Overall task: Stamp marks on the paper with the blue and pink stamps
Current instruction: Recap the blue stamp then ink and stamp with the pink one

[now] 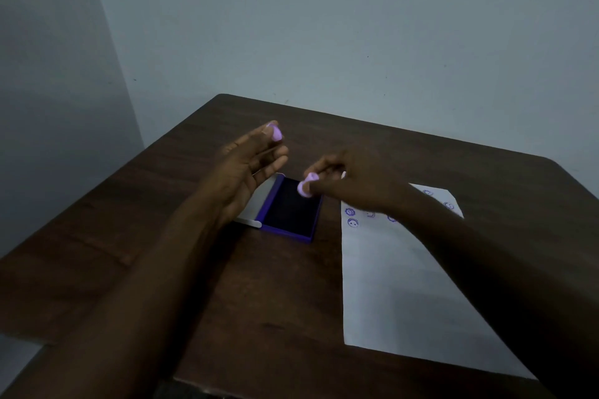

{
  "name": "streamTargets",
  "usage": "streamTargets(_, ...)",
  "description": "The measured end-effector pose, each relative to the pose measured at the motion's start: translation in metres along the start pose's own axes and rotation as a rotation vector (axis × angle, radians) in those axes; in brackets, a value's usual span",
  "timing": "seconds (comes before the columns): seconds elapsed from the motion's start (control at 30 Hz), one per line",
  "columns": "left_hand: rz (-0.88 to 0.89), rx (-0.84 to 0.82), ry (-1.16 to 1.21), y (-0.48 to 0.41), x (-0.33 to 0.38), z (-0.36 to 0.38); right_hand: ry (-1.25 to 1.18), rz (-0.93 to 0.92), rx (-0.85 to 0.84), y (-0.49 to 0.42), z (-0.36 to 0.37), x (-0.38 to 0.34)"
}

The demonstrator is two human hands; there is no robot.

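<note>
Right hand (353, 178) pinching small pink plastic stamp (306, 186) over open purple ink pad (291, 209), frame centre; left hand (249, 165) pinching pink cap (275, 132); stamped white paper sheet (395, 275) lower right.

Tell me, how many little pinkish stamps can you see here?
2. One pink stamp is held at the left hand's fingertips, above the table. The other is in the right hand's fingers, over the ink pad. More may be hidden.

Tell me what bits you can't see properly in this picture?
Head view only:
- Paper: the right forearm covers its right part and some stamped marks.
- Ink pad: the left hand hides part of its open lid.
- Stamp in the right hand: motion blur; its design is unreadable.
- Stamp at the left fingertips: mostly hidden.
- Far marks: too small.
</note>
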State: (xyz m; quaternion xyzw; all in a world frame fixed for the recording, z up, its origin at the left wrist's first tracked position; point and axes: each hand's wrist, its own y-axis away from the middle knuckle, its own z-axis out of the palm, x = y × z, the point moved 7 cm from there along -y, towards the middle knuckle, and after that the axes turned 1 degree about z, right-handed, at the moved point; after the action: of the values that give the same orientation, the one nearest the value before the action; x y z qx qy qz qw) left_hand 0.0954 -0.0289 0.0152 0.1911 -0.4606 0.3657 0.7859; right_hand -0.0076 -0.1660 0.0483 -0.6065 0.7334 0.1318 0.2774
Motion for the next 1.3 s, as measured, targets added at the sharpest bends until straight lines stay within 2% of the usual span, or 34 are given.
streamTargets(0.1,-0.009,0.016,0.004,0.002,0.001,-0.001,0.071,0.011,-0.126,0.001,0.022,-0.006)
streamTargets(0.17,-0.01,0.019,0.017,0.002,0.001,-0.001,0.11,0.002,-0.152,0.002,0.029,-0.009)
streamTargets(0.37,-0.018,0.014,0.048,0.002,0.0,-0.001,0.19,-0.021,-0.156,0.003,0.033,-0.015)
streamTargets(0.77,0.002,0.003,0.05,0.003,0.002,0.001,0.097,0.026,-0.149,0.009,0.037,-0.008)
streamTargets(1.3,-0.009,0.001,0.037,0.007,0.004,0.005,0.194,0.069,-0.169,0.006,0.035,-0.009)
